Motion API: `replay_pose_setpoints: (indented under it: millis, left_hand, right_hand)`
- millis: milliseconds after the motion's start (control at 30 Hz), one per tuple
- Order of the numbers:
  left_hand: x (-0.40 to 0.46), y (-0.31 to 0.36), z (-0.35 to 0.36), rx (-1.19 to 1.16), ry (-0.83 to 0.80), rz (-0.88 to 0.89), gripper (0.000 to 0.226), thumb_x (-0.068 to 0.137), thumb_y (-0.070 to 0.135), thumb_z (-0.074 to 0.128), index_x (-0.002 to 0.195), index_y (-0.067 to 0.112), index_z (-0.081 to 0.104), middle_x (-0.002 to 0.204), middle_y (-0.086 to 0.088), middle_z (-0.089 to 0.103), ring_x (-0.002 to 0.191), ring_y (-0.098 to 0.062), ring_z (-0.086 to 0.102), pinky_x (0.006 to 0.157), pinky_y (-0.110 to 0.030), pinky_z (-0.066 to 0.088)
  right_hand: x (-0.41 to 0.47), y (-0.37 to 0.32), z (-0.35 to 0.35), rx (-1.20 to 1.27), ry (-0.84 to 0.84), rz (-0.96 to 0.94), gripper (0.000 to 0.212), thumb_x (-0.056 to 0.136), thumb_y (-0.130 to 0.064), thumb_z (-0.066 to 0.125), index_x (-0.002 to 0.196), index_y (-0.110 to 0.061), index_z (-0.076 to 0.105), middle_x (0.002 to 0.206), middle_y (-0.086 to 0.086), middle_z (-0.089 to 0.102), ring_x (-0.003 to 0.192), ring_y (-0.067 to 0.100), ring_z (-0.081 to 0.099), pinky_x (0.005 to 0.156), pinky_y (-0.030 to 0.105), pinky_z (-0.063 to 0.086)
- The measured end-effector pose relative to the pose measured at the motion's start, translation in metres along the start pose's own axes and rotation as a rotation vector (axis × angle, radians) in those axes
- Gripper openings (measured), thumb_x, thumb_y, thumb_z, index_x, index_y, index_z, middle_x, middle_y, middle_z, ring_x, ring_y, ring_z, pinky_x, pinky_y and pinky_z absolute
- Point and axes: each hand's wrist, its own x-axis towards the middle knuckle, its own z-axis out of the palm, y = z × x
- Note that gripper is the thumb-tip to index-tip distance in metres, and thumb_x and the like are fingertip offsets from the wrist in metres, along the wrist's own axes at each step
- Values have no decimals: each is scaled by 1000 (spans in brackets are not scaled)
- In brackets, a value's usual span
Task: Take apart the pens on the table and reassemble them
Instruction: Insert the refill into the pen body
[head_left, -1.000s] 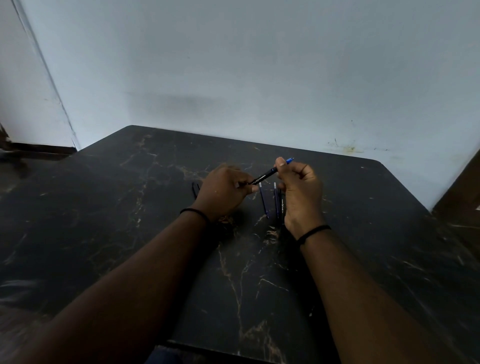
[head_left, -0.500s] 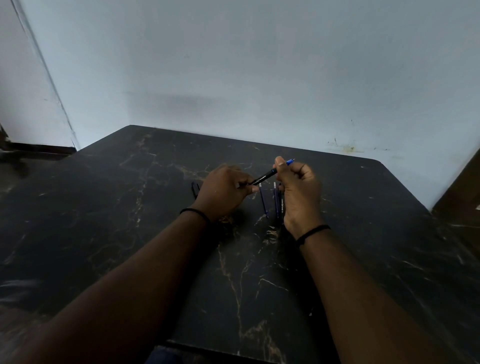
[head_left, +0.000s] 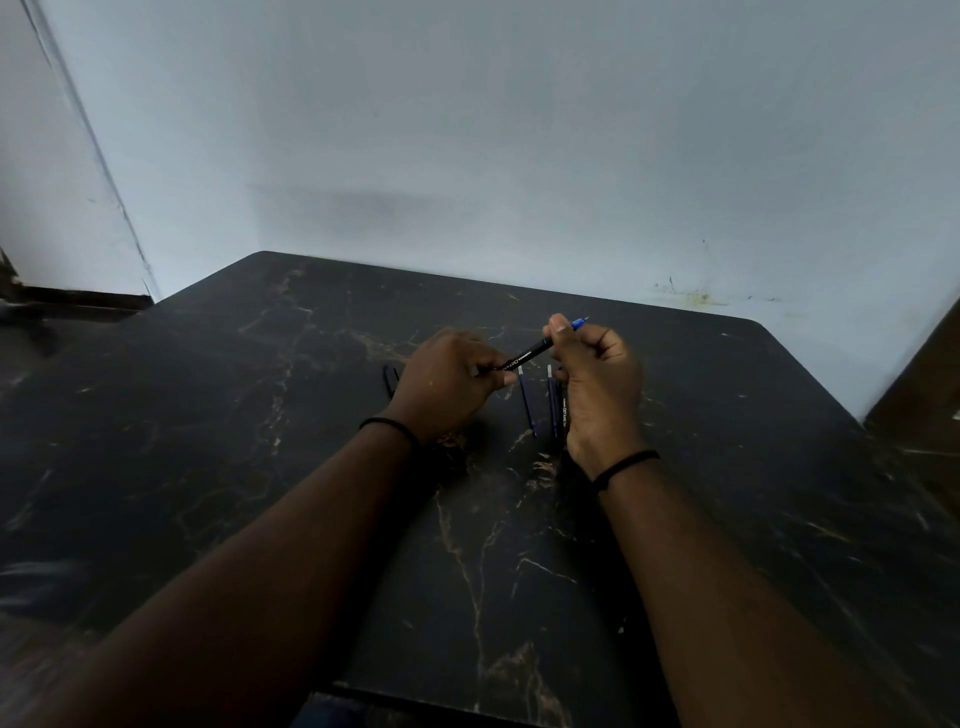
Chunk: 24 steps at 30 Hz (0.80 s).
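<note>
A black pen (head_left: 529, 355) with white lettering and a blue tip is held just above the dark marble table (head_left: 260, 441), slanting up to the right. My left hand (head_left: 447, 384) grips its lower end, and my right hand (head_left: 597, 384) pinches its upper end near the blue tip. Under the pen, two thin blue refills (head_left: 527, 400) lie on the table, and beside them a black pen barrel (head_left: 564, 410) is partly hidden by my right hand. A black pen part (head_left: 389, 378) peeks out left of my left hand.
The table's far edge runs along a pale wall (head_left: 519, 156). Dark floor shows at the left (head_left: 31, 332) and a brown surface at the right (head_left: 930, 395).
</note>
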Motion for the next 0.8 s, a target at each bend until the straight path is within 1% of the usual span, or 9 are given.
replay_pose_setpoints:
  millis: [133,233,333,400,467,567,667,733,800]
  left_hand:
    - [1,-1,0,-6,-11,1,11,82,26,75,74,19,73,64,3,59,64,-16,55,60,-31,43]
    - [1,-1,0,-1,-9,-1,11,82,26,74,75,18,74,65,-1,61,65,-18,55,60,-33,44]
    - [1,-1,-1,-1,-12,-4,11,82,26,74,76,17,75,67,-3,62,65,-19,56,60,-37,46]
    - [1,-1,-1,2,-12,-2,10,82,26,74,77,17,75,69,-4,64,66,-20,57,61,-38,47]
    - [1,-1,0,-3,-19,3,10,82,25,75,76,17,75,68,-4,64,66,-21,57,61,-37,47]
    - [1,-1,-1,-7,-32,-7,13,83,25,73,74,15,73,68,-6,63,66,-21,56,60,-36,45]
    - [1,-1,0,-24,-52,-32,18,85,23,71,74,10,71,70,-8,64,68,-23,57,64,-38,46]
    - [1,-1,0,-62,-84,-60,18,87,21,69,70,14,66,68,-3,62,65,-19,56,63,-33,43]
    - [0,1,-2,-99,-123,-81,21,89,19,67,69,22,62,64,6,56,61,-13,51,62,-28,41]
  right_hand:
    - [-1,-4,0,28,-64,-7,24,98,-18,61,118,-5,66,112,9,73,92,10,64,73,22,47]
    - [0,-2,-1,-48,-110,-21,23,102,-15,54,120,-12,67,113,3,74,104,10,66,73,20,46]
    - [0,-1,-1,-33,-77,-32,20,98,-13,61,114,-5,69,101,4,76,89,0,70,71,13,50]
    - [1,0,-2,-15,-31,-29,21,93,-13,67,110,-1,68,98,10,75,77,-3,69,73,16,52]
    - [1,1,-2,-33,-18,-29,18,92,-16,70,105,-3,68,100,14,75,74,-1,67,75,20,51]
    - [0,-1,-2,-32,-56,-31,25,96,-14,64,117,-2,67,106,11,74,81,-2,67,77,16,51]
    - [-1,-3,-2,-50,-127,-36,28,101,-8,54,126,0,63,116,11,72,88,-2,69,67,7,49]
    - [-3,-3,-3,-78,-163,-45,28,102,-7,52,127,-1,63,117,10,72,88,-6,69,65,6,48]
    - [-3,-4,-4,-101,-192,-44,29,103,-8,50,129,-6,63,116,5,72,95,-4,68,66,6,48]
